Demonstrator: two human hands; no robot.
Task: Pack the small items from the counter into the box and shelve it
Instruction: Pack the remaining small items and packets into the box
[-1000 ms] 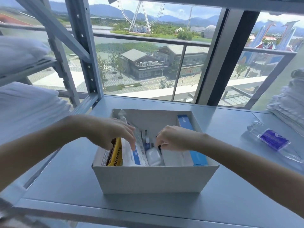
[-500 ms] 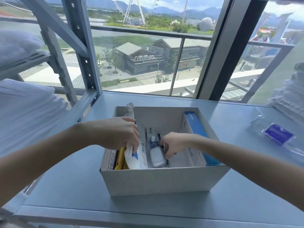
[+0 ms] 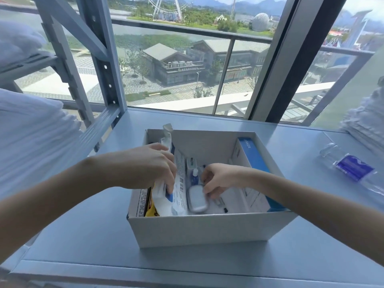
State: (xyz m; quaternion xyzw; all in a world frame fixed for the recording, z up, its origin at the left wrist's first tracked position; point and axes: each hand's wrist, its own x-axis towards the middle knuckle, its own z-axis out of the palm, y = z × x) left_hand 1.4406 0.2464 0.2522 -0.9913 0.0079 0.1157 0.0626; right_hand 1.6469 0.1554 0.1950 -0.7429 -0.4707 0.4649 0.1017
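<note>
In one box point(image 3: 207, 227) | left hand point(image 3: 145, 165) grips one pouch point(image 3: 164, 202) | right hand point(image 3: 222, 178) curled, grasp unclear

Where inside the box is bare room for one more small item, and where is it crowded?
Free: the floor at the back, between the box wall and the right hand. Crowded: the left side, where the left hand grips upright packets.

White box point(image 3: 203, 229), open-topped, upright on shelf point(image 3: 93, 235): blue carton point(image 3: 254, 161) upright at right wall, pouch point(image 3: 178, 196) and yellow packet point(image 3: 150, 210) at left, case point(image 3: 197, 199) and bottle point(image 3: 195, 178) in middle.
</note>
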